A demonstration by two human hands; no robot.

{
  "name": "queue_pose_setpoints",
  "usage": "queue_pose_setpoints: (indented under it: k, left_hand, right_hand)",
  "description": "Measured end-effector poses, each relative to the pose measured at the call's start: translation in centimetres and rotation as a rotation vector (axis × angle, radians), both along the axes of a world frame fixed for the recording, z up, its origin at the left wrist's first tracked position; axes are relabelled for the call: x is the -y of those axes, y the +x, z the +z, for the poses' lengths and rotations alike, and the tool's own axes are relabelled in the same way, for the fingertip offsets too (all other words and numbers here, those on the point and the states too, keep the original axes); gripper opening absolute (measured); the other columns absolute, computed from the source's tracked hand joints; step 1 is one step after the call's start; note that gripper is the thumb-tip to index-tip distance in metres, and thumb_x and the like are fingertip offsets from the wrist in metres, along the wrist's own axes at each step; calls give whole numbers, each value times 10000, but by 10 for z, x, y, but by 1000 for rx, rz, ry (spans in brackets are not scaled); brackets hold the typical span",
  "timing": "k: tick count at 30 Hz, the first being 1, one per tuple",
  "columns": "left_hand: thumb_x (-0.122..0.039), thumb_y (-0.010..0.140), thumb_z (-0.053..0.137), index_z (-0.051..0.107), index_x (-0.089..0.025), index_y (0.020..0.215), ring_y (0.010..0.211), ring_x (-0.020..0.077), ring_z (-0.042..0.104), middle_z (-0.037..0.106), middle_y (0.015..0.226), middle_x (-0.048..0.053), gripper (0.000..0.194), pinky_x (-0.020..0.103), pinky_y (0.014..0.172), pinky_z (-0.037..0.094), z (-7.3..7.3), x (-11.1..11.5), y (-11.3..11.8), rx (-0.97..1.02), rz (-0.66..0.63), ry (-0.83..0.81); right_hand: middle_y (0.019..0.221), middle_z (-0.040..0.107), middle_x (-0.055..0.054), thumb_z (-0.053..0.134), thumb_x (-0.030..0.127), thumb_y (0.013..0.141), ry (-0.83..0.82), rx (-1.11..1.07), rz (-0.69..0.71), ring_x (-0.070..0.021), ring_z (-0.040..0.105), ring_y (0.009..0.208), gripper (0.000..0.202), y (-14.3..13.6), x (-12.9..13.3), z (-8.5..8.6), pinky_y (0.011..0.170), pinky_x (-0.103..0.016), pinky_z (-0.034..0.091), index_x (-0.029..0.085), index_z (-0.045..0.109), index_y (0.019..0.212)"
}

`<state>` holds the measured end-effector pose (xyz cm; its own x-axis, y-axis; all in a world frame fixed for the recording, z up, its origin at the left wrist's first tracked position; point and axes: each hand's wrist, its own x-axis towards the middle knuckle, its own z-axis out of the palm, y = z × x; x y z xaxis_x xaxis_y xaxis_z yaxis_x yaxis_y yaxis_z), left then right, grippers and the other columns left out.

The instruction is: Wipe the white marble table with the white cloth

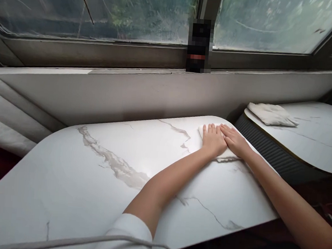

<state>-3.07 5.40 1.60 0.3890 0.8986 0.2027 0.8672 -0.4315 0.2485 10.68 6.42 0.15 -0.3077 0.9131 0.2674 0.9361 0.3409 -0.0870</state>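
A folded white cloth (pixel 229 156) lies flat on the white marble-patterned table (pixel 97 196), near its far right corner. My left hand (pixel 214 140) rests palm down on the cloth, fingers stretched out. Right beside it my right hand (pixel 236 140) also lies flat on the cloth, its fingertips close to the left hand. Much of the cloth is hidden beneath both hands; its left corner and its near edge show.
A second marble-patterned table (pixel 322 144) stands to the right, with another folded white cloth (pixel 271 114) on it. Behind runs a window ledge (pixel 123 86) with a pixelated dark object (pixel 200 43). A grey cable (pixel 70 243) crosses the lower left foreground.
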Motion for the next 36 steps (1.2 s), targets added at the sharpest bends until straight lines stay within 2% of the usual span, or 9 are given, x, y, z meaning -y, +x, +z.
queue_pose_setpoints:
  k: [5, 10, 14, 18, 23, 26, 28, 30, 36]
  left_hand:
    - [-297, 956, 231, 336, -36, 1417, 1391, 233, 240, 324, 1487, 155, 540, 428, 1156, 91, -3, -41, -6, 13, 89, 17]
    - [-296, 956, 237, 350, -39, 1409, 1382, 243, 257, 343, 1476, 162, 532, 439, 1153, 98, -8, -39, -3, 11, 58, 74]
    - [-299, 963, 239, 358, -38, 1402, 1376, 255, 269, 353, 1468, 173, 525, 453, 1148, 103, -8, -6, 5, 5, -36, 107]
    - [-306, 970, 218, 331, -19, 1410, 1379, 282, 260, 348, 1465, 193, 538, 476, 1140, 116, -5, 58, 4, -10, -144, 126]
    - [-321, 969, 218, 298, -3, 1421, 1388, 306, 229, 315, 1479, 200, 558, 488, 1135, 131, 3, 143, -33, -64, -302, 113]
    - [-328, 970, 229, 297, -13, 1424, 1393, 298, 219, 309, 1484, 194, 557, 474, 1139, 132, 5, 166, -59, -77, -354, 117]
    - [-326, 972, 226, 290, -20, 1428, 1398, 280, 210, 300, 1491, 182, 554, 463, 1144, 131, 5, 164, -72, -74, -354, 101]
    - [-320, 976, 207, 281, -25, 1434, 1401, 265, 203, 287, 1500, 168, 550, 461, 1148, 125, 3, 149, -79, -64, -327, 66]
    - [-311, 979, 171, 291, -62, 1441, 1401, 224, 216, 280, 1510, 127, 539, 441, 1156, 105, -3, 43, -94, -42, -108, -6]
  right_hand:
    - [1424, 436, -93, 277, 191, 861, 15, -50, 36, -219, 370, 1336, 539, -8, -52, -3, 1092, -471, 299, 133, 476, 1358]
    - [1435, 422, -93, 255, 203, 894, 58, -44, 90, -222, 355, 1343, 532, 3, -40, -9, 1091, -489, 297, 145, 424, 1395]
    - [1445, 399, -140, 211, 239, 934, 68, 18, 76, -249, 337, 1349, 532, 17, 8, -9, 1087, -495, 306, 91, 376, 1417]
    - [1457, 398, -107, 190, 242, 954, 145, 24, 45, -240, 339, 1349, 537, 18, 89, -10, 1081, -499, 324, 167, 226, 1485]
    - [1521, 278, -73, 241, 221, 921, 197, 34, 24, -268, 311, 1364, 634, -19, 195, -8, 1084, -524, 310, 222, 8, 1511]
    - [1522, 271, -96, 250, 228, 900, 191, 50, 1, -287, 303, 1366, 671, -45, 224, -7, 1086, -537, 293, 182, -28, 1509]
    - [1507, 302, -117, 244, 222, 902, 193, 71, 7, -279, 296, 1370, 670, -57, 221, -7, 1082, -529, 296, 162, -39, 1507]
    - [1483, 351, -131, 232, 209, 911, 183, 94, 15, -258, 292, 1373, 646, -64, 200, -8, 1079, -509, 303, 144, -11, 1507]
    - [1460, 383, -129, 220, 202, 909, 33, 101, -13, -224, 314, 1365, 546, -94, 69, 1, 1100, -442, 274, 61, 377, 1413]
